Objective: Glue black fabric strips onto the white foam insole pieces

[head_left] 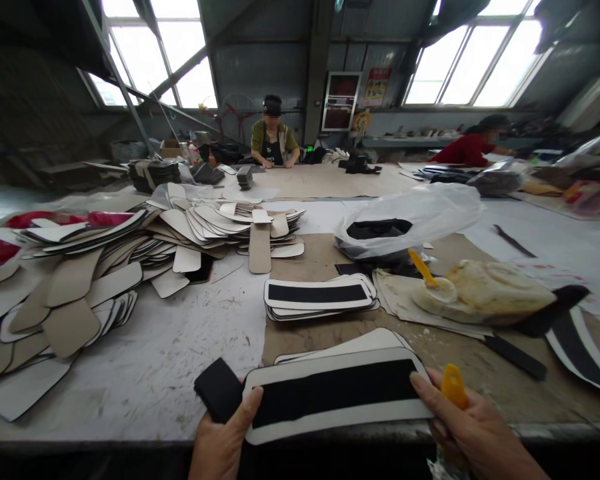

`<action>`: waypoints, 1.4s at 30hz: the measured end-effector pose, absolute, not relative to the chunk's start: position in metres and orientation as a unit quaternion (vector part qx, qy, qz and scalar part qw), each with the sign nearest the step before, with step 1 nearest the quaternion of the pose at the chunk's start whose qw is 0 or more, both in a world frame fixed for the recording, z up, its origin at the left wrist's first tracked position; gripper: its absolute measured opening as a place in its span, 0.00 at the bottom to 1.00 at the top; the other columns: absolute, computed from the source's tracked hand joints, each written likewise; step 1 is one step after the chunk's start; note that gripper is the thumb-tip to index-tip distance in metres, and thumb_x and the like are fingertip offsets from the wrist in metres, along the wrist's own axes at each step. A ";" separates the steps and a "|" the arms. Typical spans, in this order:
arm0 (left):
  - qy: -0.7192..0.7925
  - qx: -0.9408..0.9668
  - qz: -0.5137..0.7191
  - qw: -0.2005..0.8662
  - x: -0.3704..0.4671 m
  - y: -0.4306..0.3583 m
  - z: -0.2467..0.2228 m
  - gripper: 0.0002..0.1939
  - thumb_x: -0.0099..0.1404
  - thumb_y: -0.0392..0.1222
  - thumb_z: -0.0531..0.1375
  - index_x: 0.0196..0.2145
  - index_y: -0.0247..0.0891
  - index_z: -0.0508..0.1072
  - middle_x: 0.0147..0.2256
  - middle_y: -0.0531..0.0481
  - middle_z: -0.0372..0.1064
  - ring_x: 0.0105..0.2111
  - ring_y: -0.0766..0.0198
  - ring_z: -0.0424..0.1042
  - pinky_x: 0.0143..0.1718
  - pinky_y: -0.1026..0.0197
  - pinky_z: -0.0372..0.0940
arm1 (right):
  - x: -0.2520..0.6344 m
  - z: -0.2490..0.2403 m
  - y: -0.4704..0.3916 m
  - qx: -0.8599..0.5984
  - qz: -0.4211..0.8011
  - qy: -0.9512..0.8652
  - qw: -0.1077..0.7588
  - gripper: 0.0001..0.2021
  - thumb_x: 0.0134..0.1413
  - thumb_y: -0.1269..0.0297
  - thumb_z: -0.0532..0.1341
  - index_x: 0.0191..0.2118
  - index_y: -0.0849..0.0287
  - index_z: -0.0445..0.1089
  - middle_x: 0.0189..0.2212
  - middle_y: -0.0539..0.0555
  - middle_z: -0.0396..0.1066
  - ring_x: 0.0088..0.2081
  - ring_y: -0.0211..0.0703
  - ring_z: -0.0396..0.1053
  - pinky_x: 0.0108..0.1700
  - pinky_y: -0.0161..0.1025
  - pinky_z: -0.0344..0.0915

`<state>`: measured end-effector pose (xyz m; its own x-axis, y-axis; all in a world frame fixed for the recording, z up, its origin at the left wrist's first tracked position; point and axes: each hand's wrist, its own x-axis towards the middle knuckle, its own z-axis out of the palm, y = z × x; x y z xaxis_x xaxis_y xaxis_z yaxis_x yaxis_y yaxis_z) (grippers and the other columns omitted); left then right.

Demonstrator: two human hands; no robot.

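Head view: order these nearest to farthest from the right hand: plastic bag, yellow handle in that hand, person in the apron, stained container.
From the right hand:
1. Yellow handle: in the hand itself.
2. Stained container: ahead of the hand.
3. Plastic bag: beyond the container, to its left.
4. Person in the apron: farthest back, left of the bag.

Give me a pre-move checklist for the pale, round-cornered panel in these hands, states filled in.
1. Left hand gripping the panel's left end: ok.
2. Right hand gripping its right end: ok.
3. Flat, matte black strip between the panel's pale long edges: ok.
4. Left hand free of the black, folded-looking piece: not ok.
5. Right hand free of the yellow, plastic-looking handle: not ok.
6. Strip firmly bonded: cannot tell.
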<state>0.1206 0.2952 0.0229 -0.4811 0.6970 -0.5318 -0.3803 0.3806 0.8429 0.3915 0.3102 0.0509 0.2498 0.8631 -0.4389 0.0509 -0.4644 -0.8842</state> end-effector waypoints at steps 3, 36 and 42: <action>0.689 0.136 0.545 0.457 0.121 0.294 0.023 0.25 0.41 0.49 0.69 0.37 0.36 0.73 0.35 0.46 0.76 0.43 0.47 0.70 0.48 0.49 0.63 | 0.390 0.054 0.310 -0.698 0.490 -0.353 0.385 0.20 0.38 0.44 0.62 0.28 0.57 0.62 0.11 0.41 0.47 0.14 0.32 0.47 0.17 0.33 0.44; 0.586 0.103 0.514 0.617 0.121 0.288 0.039 0.27 0.43 0.44 0.69 0.41 0.35 0.68 0.22 0.53 0.71 0.17 0.67 0.66 0.17 0.67 0.61 | 0.400 0.055 0.312 -0.538 0.685 -0.243 0.427 0.21 0.45 0.52 0.65 0.25 0.58 0.52 0.12 0.39 0.46 0.15 0.24 0.39 0.18 0.26 0.37; 0.532 0.059 0.507 0.676 0.124 0.283 0.042 0.23 0.43 0.50 0.69 0.34 0.34 0.71 0.14 0.55 0.63 0.13 0.72 0.59 0.14 0.69 0.56 | 0.402 0.049 0.312 -0.500 0.721 -0.189 0.441 0.21 0.44 0.54 0.66 0.24 0.58 0.52 0.12 0.38 0.46 0.15 0.23 0.39 0.17 0.25 0.37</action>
<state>0.1238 0.2833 0.0416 -0.0804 0.7475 -0.6594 -0.6225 0.4790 0.6189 0.4025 0.3124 0.0490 -0.1107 0.8250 -0.5542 -0.4480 -0.5392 -0.7131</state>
